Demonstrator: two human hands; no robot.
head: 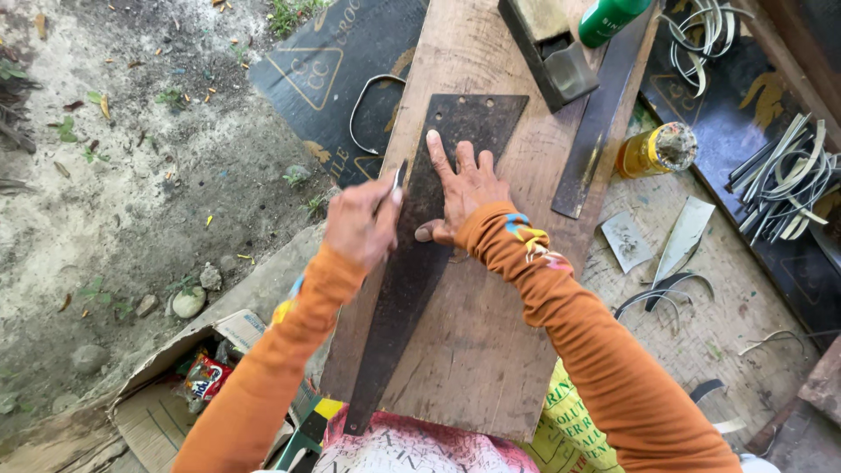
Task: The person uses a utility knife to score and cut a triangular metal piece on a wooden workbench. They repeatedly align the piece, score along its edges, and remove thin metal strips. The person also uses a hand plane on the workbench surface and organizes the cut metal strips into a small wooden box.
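On a worn wooden board (491, 350) with a scratched, brown grain lies a long, dark metal blade (412, 263), flat and rusty, shaped like a narrow triangle: wide at the far end, where 3 small holes are punched, and tapering to a point near the person. The right hand (464, 188) presses flat on the blade's wide part, fingers spread, its grip released and holding nothing. The left hand (361, 223) sits at the blade's left edge, its grip clenched around a thin, dark tool (399, 180) whose tip touches that edge. Both arms wear orange knit sleeves with coloured patches.

At the far end of the board stands a blocky metal tool (552, 52) with a dull grey face, and just beside it a green plastic bottle (609, 17). A long, flat strip of dark steel (596, 131) lies along the board's right edge. To the right, a yellow bottle (655, 151) stopped with a rough plug stands on the pitted counter (701, 324), near thin curved metal offcuts (666, 289) and a loose bundle of pale metal strips (784, 180). Left of the board, a wire loop (368, 109) rests on a black printed sheet (333, 79). Lower left, a torn cardboard box (149, 403) sits on sandy ground (131, 175) scattered with stones and leaves.
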